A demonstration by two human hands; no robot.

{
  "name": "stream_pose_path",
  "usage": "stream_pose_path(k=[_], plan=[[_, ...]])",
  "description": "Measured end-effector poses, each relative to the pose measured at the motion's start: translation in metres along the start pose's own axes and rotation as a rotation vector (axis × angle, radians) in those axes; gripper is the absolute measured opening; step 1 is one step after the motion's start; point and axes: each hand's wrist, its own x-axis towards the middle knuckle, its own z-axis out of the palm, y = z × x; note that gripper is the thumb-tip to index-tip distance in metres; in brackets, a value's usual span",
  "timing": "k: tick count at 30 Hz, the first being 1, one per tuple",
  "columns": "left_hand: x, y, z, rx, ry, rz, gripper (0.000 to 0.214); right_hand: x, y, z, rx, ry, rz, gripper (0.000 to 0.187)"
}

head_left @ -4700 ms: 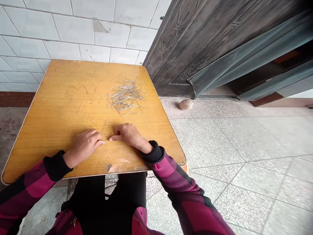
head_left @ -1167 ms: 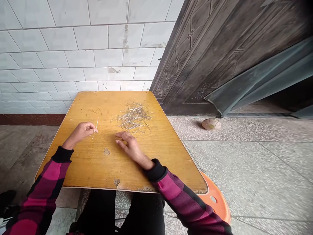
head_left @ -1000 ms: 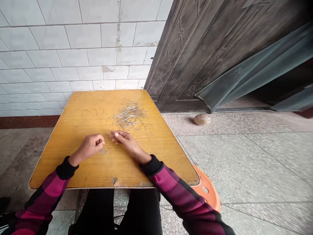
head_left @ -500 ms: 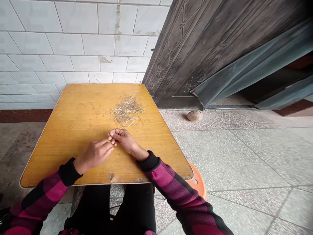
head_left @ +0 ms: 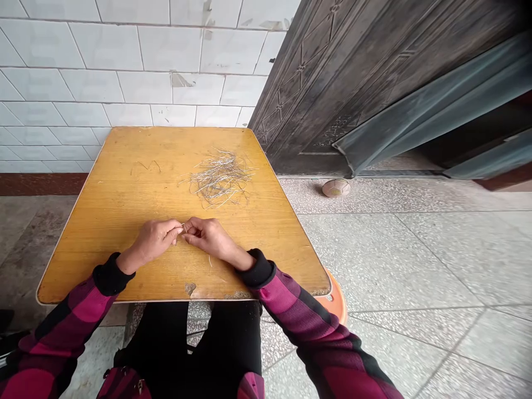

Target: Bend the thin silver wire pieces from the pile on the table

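- A yellow wood-veneer surface [head_left: 103,233] stands against a white tiled wall [head_left: 124,72], with chipped patches along its near edge.
- A short wire piece [head_left: 183,228] sits at the middle of the surface, towards the near edge, between the 2 hands.
- The left hand [head_left: 153,238] is narrowly closed, its fingertips pinching the wire piece.
- The right hand [head_left: 208,235] is curled narrowly, its fingertips touching or just beside the wire piece; whether it grips the wire, I cannot tell.
- A thin wire strand [head_left: 210,261] lies just past the right hand, on the near side.
- A loose pile of bent wire pieces [head_left: 218,180] lies farther off, towards the far edge.
- A single bent wire [head_left: 144,165] lies left of the pile.
- To the right, an orange stool [head_left: 334,299] shows past the near corner, on a speckled stone floor [head_left: 394,260].
- Far right, a small ball [head_left: 335,188] rests on the floor beside a dark embossed metal door [head_left: 332,83].
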Motion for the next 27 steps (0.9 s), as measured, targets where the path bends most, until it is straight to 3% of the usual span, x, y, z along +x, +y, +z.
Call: stream_pose_path(k=[5,11,14,19,27], plan=[[-0.003,0.002,0.006,0.156,-0.027,0.047,0.031,-0.007,-0.007,0.001,-0.485,0.062,-0.081,0.018],[-0.004,-0.001,0.008,0.278,0.029,0.084,0.023,-0.008,-0.007,-0.001,-0.685,0.047,-0.183,0.024],[-0.004,-0.002,0.005,0.280,0.002,0.095,0.026,-0.008,-0.007,-0.008,-0.751,0.021,-0.228,0.026],[0.000,0.000,-0.006,0.049,-0.131,0.046,0.027,-0.007,-0.003,-0.023,-0.708,-0.023,-0.320,0.028],[0.002,0.001,-0.027,-0.387,-0.341,-0.184,0.026,-0.009,0.000,-0.038,-0.618,-0.011,-0.353,0.028]])
